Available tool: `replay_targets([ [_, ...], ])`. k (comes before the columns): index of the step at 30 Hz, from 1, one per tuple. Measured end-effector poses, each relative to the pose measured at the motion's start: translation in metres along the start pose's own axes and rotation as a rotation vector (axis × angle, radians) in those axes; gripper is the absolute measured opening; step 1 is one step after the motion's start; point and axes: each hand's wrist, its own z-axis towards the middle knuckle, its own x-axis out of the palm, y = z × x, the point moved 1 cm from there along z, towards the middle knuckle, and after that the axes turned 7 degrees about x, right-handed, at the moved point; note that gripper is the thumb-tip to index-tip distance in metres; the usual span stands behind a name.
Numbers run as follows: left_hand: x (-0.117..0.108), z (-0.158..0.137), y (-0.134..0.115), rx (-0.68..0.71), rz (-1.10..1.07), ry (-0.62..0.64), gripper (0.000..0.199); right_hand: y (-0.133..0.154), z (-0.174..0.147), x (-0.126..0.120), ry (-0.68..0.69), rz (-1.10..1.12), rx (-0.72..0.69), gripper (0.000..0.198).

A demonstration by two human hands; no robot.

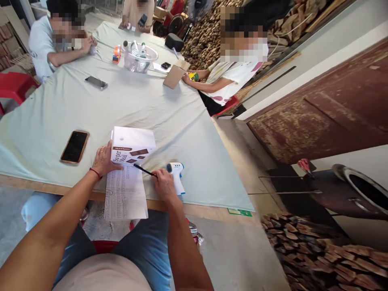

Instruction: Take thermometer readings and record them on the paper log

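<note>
A white box (133, 139) with "Super Meal" lettering and brown chocolate-bar pictures stands on the cloth-covered table in front of me. My left hand (104, 158) grips its left side, the thumb along the lower front edge. In my right hand (164, 182) is a slim black pen (144, 169), its far end at the box's lower edge. A printed sheet of paper (127, 196) lies below the box and hangs over the table edge. Just right of my right hand lies a white and blue infrared thermometer (176, 178), partly covered by the fingers.
A phone in a brown case (74, 146) lies to the left, another phone (96, 82) farther back. Beyond are a clear basket (141, 60) with bottles and an orange tape dispenser (116, 54). A co-worker at right handles a cardboard box (174, 76); other people sit around the table.
</note>
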Motion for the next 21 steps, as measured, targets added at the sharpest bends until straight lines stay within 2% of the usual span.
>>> replay_targets([
  [4,0.003,-0.004,0.001,0.045,0.099,0.1,0.119,0.018,-0.023,0.01,-0.181,0.479,0.147,0.025],
  [6,0.003,-0.005,0.001,0.028,0.123,0.11,0.125,0.035,-0.033,0.024,-0.189,0.699,0.25,0.029],
  [8,0.002,-0.006,-0.001,0.015,0.134,0.121,0.13,0.052,-0.039,0.039,-0.131,0.822,0.272,0.029],
  [13,0.001,-0.006,-0.003,0.015,0.141,0.142,0.134,0.073,-0.037,0.061,-0.051,0.848,0.243,0.026],
  [21,0.004,-0.007,-0.001,0.023,0.145,0.128,0.131,0.072,-0.038,0.059,-0.086,0.656,0.173,0.016],
])
